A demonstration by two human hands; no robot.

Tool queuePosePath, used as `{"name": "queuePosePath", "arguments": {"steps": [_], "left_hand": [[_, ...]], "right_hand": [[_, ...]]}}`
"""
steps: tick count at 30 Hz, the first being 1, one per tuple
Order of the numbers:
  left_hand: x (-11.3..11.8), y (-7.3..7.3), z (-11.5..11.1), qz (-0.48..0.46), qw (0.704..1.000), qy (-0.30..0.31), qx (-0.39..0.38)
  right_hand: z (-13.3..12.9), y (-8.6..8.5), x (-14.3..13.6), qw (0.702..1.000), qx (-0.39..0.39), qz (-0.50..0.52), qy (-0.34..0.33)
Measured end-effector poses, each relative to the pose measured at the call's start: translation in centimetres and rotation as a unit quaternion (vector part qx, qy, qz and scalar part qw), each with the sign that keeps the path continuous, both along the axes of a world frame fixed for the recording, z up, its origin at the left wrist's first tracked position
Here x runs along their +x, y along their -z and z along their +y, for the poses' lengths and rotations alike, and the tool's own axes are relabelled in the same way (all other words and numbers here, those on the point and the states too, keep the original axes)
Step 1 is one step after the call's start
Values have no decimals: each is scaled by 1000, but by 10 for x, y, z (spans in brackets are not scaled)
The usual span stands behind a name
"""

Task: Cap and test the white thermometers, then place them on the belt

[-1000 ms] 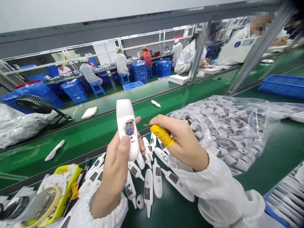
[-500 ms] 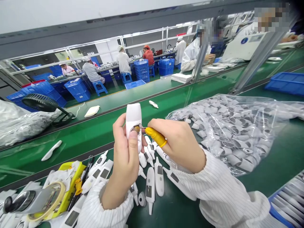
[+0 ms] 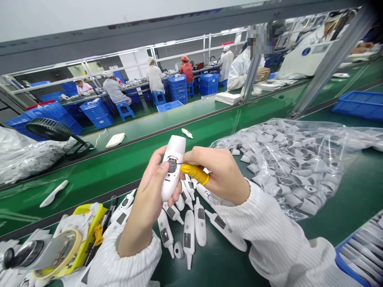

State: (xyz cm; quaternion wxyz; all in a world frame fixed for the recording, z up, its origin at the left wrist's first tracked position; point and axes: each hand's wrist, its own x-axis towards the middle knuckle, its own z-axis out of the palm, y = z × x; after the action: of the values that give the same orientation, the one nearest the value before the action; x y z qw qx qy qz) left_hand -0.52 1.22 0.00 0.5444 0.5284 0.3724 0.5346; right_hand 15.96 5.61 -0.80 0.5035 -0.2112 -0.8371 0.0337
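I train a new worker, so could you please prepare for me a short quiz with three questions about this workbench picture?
1. Multiple choice: the finger cot on the right hand is which colour? A) blue B) yellow C) white
2. True or false: the white thermometer in the left hand has its round compartment uncovered.
3. Fill in: the clear plastic bag of light-grey parts lies toward the picture's ____ side.

Key: 1. B; 2. true; 3. right.

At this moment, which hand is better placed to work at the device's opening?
Likely the right hand: its thin tool is at the opening, while the left hand supports the white device.
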Motion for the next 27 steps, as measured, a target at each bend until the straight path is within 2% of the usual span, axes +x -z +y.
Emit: {"name": "queuePosePath", "arguments": {"steps": [6, 8, 10, 12, 14, 16, 18, 21, 24, 27], "left_hand": [[5, 2, -2, 13, 996, -73, 49], [9, 4, -4, 55, 988, -115, 90], [12, 7, -5, 124, 967, -171, 143], [12, 10, -5, 175, 950, -201, 163], [7, 9, -3, 159, 964, -174, 126], [0, 5, 0, 92, 989, -95, 60], [-7, 0, 3, 36, 999, -23, 14], [-11, -2, 6, 8, 1000, 13, -19], [-10, 1, 7, 17, 998, 31, -45], [-9, 4, 5, 23, 996, 69, -54]], "right_hand": [[-2, 0, 0, 995, -33, -74, 64], [-4, 1, -2, 992, -37, -78, 88], [-5, 4, -4, 988, -29, -89, 123], [-3, 6, -6, 985, -29, -99, 140], [0, 8, -8, 988, -53, -96, 109], [3, 9, -9, 992, -84, -82, 40], [5, 9, -9, 995, -84, -59, -8], [6, 8, -8, 1000, 11, -21, 19], [7, 7, -6, 989, 118, -53, 66], [8, 7, -5, 983, 155, -69, 65]]}}
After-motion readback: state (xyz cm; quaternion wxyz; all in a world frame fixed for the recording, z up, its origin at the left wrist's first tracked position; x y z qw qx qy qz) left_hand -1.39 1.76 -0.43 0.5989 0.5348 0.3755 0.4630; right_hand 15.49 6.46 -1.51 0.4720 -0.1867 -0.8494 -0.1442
